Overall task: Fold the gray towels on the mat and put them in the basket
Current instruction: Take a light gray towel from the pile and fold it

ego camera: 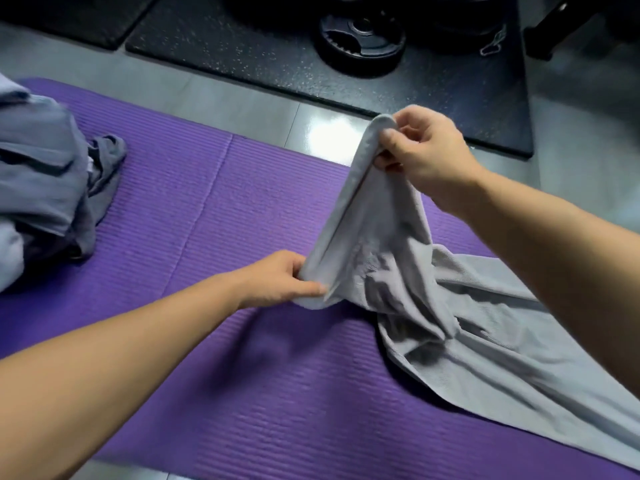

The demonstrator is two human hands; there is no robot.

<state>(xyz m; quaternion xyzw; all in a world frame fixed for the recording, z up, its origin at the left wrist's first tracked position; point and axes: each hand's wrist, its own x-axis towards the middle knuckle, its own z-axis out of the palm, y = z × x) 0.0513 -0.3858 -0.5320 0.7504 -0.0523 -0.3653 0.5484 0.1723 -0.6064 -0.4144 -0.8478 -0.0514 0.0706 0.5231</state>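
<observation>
Gray cloth hangs between both hands above the purple mat; this gray towel is lifted along one edge, and the rest of it trails down crumpled onto the right part of the mat, running off toward the lower right corner of the view. The left hand pinches the near end of that raised edge, thumb on top and fingers curled under; the right hand is clamped on the far end, held higher, so the edge slopes up and away from the person.

At the left end of the mat lies a pile of gray towels, rumpled and loosely heaped; none of them looks folded. No basket is in view, so whether anything has gone into it cannot be told from here.

As a judgement, the task is at an early stage: the towel in hand is only being stretched out by its edge, with no fold made in it yet; it has to be spread, folded and carried to the basket, and the pile waits after it.

Beyond the mat there is pale tiled floor, then black rubber flooring with a weight plate resting on it.
</observation>
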